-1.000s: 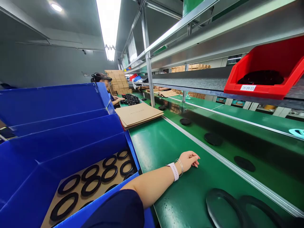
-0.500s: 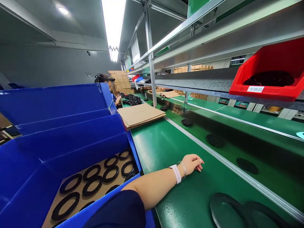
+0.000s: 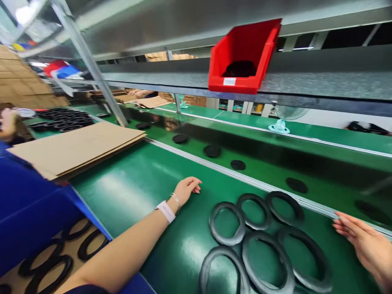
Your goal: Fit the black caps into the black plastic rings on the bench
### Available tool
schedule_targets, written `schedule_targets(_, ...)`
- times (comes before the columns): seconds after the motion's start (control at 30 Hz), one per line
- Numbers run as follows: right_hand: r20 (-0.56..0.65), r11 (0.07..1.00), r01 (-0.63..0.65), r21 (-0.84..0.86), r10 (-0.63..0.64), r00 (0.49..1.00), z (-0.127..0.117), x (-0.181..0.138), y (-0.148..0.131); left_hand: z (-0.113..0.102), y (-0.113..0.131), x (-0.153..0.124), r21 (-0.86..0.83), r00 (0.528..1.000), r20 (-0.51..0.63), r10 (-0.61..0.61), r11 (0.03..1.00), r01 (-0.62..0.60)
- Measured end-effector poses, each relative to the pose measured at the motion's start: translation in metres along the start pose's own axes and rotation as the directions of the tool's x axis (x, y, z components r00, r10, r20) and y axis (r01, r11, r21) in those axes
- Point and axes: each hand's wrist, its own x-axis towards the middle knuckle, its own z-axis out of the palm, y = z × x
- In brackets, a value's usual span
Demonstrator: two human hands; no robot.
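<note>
Left hand [image 3: 185,191] at the green desk [image 3: 122,175], fingers curled in, right hand [image 3: 364,241] near black rings [image 3: 260,235], fingers extended, released

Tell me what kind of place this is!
Probably a factory or workshop. Black discs sit in a row on a green strip that looks like a conveyor, matching black rings lie on the workbench, and a red bin sits on a metal shelf.

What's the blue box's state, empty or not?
Blue box isn't empty: black rings lie inside on brown board. How full, cannot tell; left forearm and frame edge hide part.
</note>
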Motion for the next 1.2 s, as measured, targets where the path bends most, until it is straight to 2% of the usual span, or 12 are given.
schedule_targets(0.1, 0.004, 0.943, -0.216, 0.252, 0.222, 0.975, -0.005, 0.008, 0.017, 0.0, 0.001, 0.0, 0.025, 1.0, -0.005, 0.013, 1.0, -0.013)
schedule_targets(0.17, 0.008, 0.918, -0.244, 0.313, 0.254, 0.967, -0.004, 0.01, 0.02, 0.0, 0.002, -0.002, 0.051, 1.0, -0.018, 0.022, 0.998, -0.021)
schedule_targets(0.27, -0.003, 0.941, -0.204, 0.269, 0.212, 0.977, -0.002, 0.015, 0.015, 0.001, 0.003, -0.003, 0.087, 0.999, -0.031, 0.038, 0.996, -0.035)
schedule_targets(0.37, -0.008, 0.995, -0.092, 0.041, 0.092, 0.996, 0.013, 0.028, -0.006, 0.007, 0.006, -0.006, 0.119, 0.999, 0.004, 0.053, 0.992, -0.053)
schedule_targets(0.43, 0.074, 0.997, -0.006, -0.076, 0.011, 0.997, 0.041, 0.042, -0.031, 0.013, 0.008, -0.009, 0.14, 0.997, 0.041, 0.068, 0.987, -0.073)
schedule_targets(0.47, 0.161, 0.992, 0.04, -0.116, -0.021, 0.987, 0.062, 0.049, -0.046, 0.016, 0.009, -0.011, 0.152, 0.995, 0.057, 0.077, 0.985, -0.085)
schedule_targets(0.6, 0.413, 0.956, 0.211, -0.205, -0.111, 0.904, 0.169, 0.076, -0.105, 0.02, 0.012, -0.016, 0.205, 0.987, 0.12, 0.109, 0.97, -0.132)
schedule_targets(0.7, 0.469, 0.906, 0.339, -0.254, -0.191, 0.862, 0.243, 0.088, -0.127, 0.016, 0.015, -0.017, 0.237, 0.981, 0.164, 0.107, 0.961, -0.145)
schedule_targets(0.77, 0.478, 0.877, 0.381, -0.293, -0.211, 0.853, 0.277, 0.095, -0.127, 0.014, 0.016, -0.018, 0.25, 0.977, 0.193, 0.092, 0.958, -0.14)
schedule_targets(0.9, 0.482, 0.859, 0.37, -0.354, -0.171, 0.859, 0.309, 0.109, -0.111, 0.015, 0.019, -0.022, 0.28, 0.963, 0.269, 0.031, 0.954, -0.109)
schedule_targets(1.1, 0.455, 0.867, 0.347, -0.358, -0.163, 0.875, 0.323, 0.125, -0.105, 0.022, 0.027, -0.031, 0.441, 0.909, 0.412, 0.072, 0.857, -0.267)
schedule_targets(1.2, 0.431, 0.869, 0.355, -0.345, -0.19, 0.882, 0.322, 0.126, -0.11, 0.02, 0.025, -0.028, 0.464, 0.905, 0.425, 0.011, 0.856, -0.228)
